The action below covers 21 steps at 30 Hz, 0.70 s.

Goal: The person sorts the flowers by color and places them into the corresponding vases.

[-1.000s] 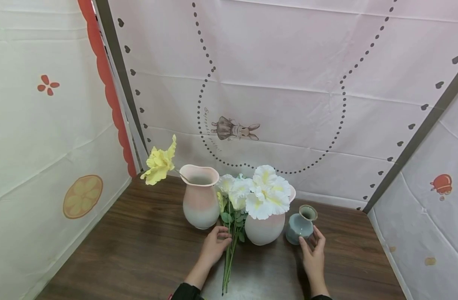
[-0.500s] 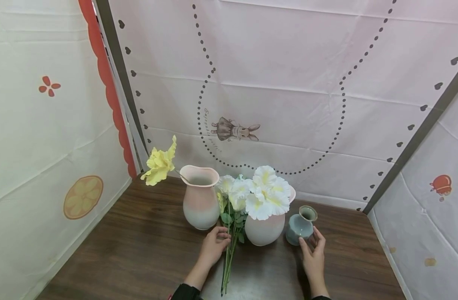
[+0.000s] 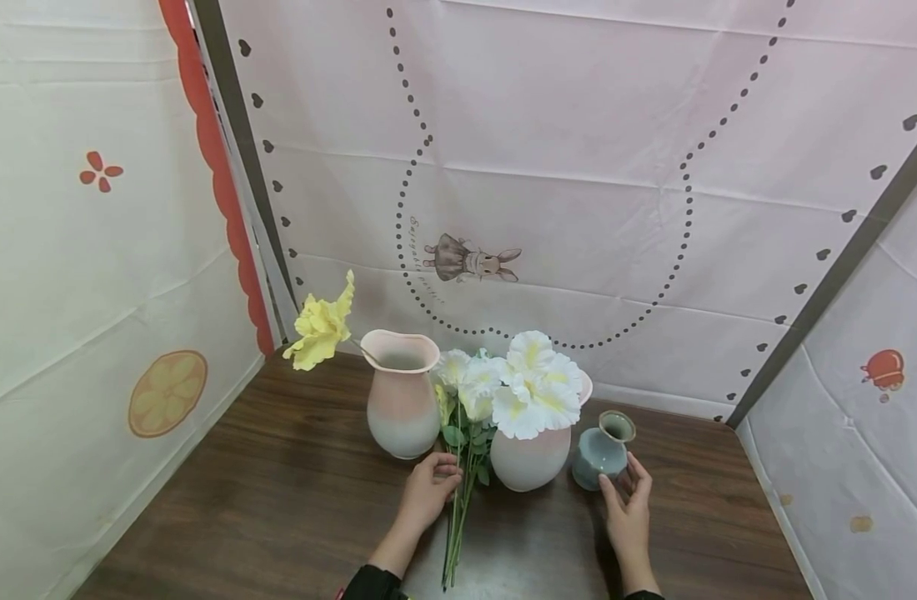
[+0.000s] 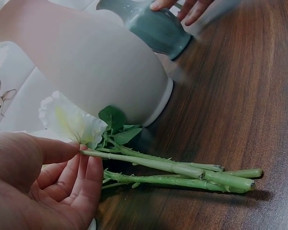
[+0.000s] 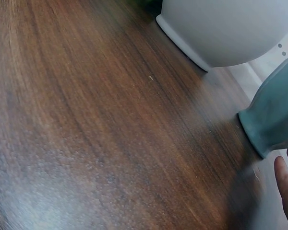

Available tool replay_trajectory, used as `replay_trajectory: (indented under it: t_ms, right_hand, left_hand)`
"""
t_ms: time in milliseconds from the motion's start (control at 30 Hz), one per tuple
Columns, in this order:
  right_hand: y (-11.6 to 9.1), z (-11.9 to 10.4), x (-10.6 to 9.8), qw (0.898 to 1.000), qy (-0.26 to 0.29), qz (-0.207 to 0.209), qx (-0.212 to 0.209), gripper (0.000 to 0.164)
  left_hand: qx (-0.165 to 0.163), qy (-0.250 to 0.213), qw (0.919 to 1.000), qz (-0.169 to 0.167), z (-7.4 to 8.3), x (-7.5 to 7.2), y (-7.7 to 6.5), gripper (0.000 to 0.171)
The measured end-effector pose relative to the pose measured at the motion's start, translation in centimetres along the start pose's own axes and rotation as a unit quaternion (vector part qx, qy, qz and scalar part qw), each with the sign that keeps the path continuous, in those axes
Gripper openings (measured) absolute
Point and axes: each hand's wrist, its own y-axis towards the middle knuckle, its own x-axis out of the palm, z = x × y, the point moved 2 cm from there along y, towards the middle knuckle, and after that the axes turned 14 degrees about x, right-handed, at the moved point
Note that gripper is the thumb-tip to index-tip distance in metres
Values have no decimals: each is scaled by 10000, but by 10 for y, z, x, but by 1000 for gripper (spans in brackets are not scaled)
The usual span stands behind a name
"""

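My left hand (image 3: pixel 427 492) pinches a green flower stem (image 4: pixel 149 160) between thumb and forefinger, as the left wrist view shows. More stems lie beside it on the table, under white flowers (image 3: pixel 533 387) with yellow centres and green leaves (image 4: pixel 112 117). Those blooms overlap a pink-and-white vase (image 3: pixel 529 460) in the head view and hide much of its neck. At the right, my right hand (image 3: pixel 629 504) holds a small blue-green glazed vase (image 3: pixel 598 457) low on its side, thumb at the front and fingers to the right. This vase stands on the table, its mouth facing up.
Left of the bunch stands a taller pink-and-white vase (image 3: pixel 403 408), with a yellow flower (image 3: pixel 319 333) leaning out over its rim. Brown wood-grain table (image 3: pixel 278 517) lies below. Printed fabric walls (image 3: pixel 563 208) enclose the back and both sides.
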Motion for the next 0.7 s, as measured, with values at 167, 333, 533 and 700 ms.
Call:
replay_trajectory:
  t_ms: [167,333,533,700]
  right_hand:
    - [0,-1,1,9999,-116,-3,58,59]
    - [1,-1,1,9999,-73,-37,110,60]
    - [2,1,0,9998,-139,6,104,59]
    - [2,2,0,9998,-160,-6,94,59]
  left_hand:
    - [-31,-18,10000,2,3,-1,0,28]
    - [-44,-47,10000,9,6,-1,0,27]
    - [-40,-67,10000,17,8,-2,0,28]
    - [12,-70,10000,-2,8,-2,-1,26]
